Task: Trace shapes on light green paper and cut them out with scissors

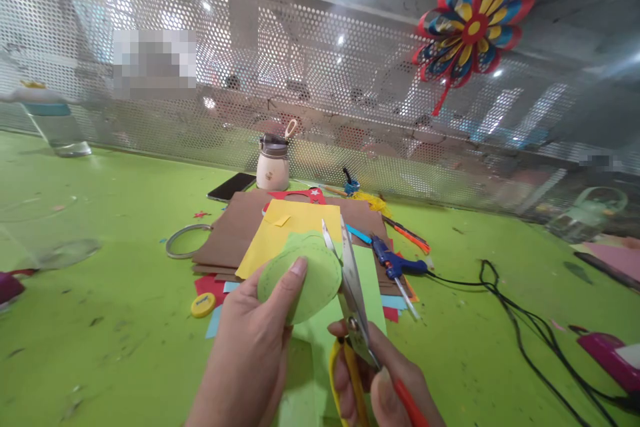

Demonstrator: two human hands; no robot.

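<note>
My left hand (267, 320) pinches a rounded piece of light green paper (313, 283) between thumb and fingers. A dashed line runs along the paper's edge. My right hand (385, 373) grips scissors (356, 307) with yellow and red handles. Their blades point away from me, slightly parted, close beside the green paper's right edge; I cannot tell whether they touch it. Beneath both hands lie a yellow sheet (300, 217) and a light green sheet (369, 273), on top of a stack of brown paper (225, 233).
A blue glue gun (400, 261) with a black cord (520, 320) lies to the right. Behind the papers stand a white bottle (273, 170) and a phone (231, 187). A tape ring (187, 240) and yellow button-like disc (203, 305) sit left. A perforated panel (330, 100) borders the green table.
</note>
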